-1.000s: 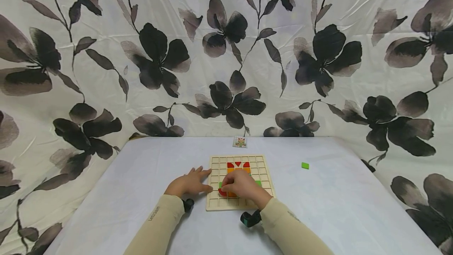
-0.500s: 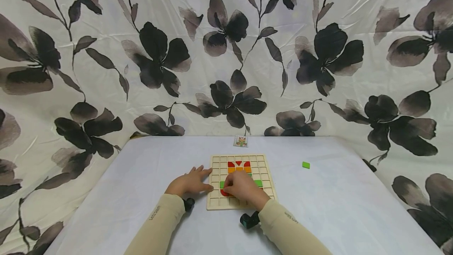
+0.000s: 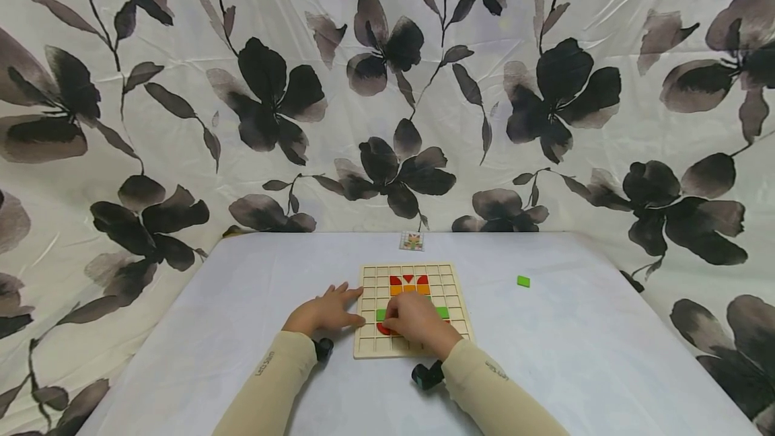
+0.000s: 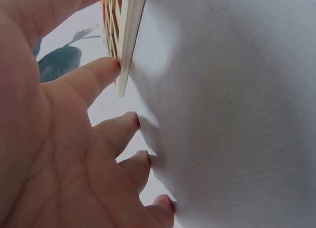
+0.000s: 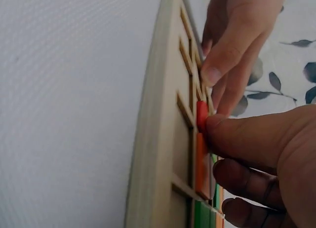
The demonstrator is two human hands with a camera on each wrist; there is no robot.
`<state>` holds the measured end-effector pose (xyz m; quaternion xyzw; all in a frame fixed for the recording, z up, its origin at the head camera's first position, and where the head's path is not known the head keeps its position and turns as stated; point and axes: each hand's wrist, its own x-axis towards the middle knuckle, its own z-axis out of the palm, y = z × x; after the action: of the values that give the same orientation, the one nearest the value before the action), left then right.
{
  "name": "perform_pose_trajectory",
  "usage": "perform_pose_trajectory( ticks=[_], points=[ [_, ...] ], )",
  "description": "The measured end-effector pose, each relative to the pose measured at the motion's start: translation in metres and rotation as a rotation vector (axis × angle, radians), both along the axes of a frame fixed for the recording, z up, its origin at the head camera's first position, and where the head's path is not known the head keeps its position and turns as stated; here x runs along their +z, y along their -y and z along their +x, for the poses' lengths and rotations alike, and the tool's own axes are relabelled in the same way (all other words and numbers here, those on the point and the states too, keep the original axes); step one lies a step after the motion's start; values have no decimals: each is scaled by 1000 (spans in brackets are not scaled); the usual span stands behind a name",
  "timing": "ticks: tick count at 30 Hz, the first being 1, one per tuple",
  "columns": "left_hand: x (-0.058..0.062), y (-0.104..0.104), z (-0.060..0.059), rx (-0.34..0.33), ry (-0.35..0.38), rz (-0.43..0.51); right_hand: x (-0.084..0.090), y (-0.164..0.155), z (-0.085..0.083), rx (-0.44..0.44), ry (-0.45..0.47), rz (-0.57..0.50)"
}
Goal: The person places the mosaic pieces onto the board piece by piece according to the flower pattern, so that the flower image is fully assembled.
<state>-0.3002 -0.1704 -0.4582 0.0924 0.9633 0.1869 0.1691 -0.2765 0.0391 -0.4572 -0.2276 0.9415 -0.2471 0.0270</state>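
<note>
The wooden grid board (image 3: 369, 348) lies on the table with red, orange and green tiles in its cells. My right hand (image 3: 418, 318) is over its lower middle, with its thumb and fingers at a red tile (image 3: 383, 329) with a curved edge. In the right wrist view, the thumb is against that red tile (image 5: 201, 114), which sits in the grid beside an orange tile (image 5: 202, 164). The hand hides several cells. My left hand (image 3: 327, 310) lies spread at the board's left side; its thumb and index finger touch the board's edge (image 4: 129, 35).
A loose green tile (image 3: 523, 281) lies on the white table right of the board. Behind the board, near the table's far edge, is a small pattern card (image 3: 412, 241). A flower-print cloth (image 3: 387, 86) hangs at the back.
The red tile, tilted in my right hand's fingers a second ago, now lies flat in its cell with the fingers still at it. The left hand has stayed in place.
</note>
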Motion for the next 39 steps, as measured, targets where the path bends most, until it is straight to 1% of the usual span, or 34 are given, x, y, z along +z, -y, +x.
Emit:
perform_pose_trajectory(
  ticks=[8,14,20,25,30,33,36,39],
  points=[
    [2,0,0,-9,-11,-10,3,-2,2,23,-3,22],
    [2,-2,0,-4,-10,-8,7,-5,1,21,-83,97],
    [2,-3,0,10,-6,-10,9,-24,-3,0,-117,68],
    [1,-3,0,15,-6,-10,11,-51,-14,-30,-127,92],
    [0,-4,0,16,-9,-17,13,-81,-29,-75,-60,113],
    [0,-4,1,23,-9,-20,13,-99,-38,-121,-20,125],
    [1,-4,2,25,-5,-16,12,-118,-47,-170,-1,134],
    [2,-4,3,12,-7,-14,12,-136,-55,-211,-1,149]
  ],
)
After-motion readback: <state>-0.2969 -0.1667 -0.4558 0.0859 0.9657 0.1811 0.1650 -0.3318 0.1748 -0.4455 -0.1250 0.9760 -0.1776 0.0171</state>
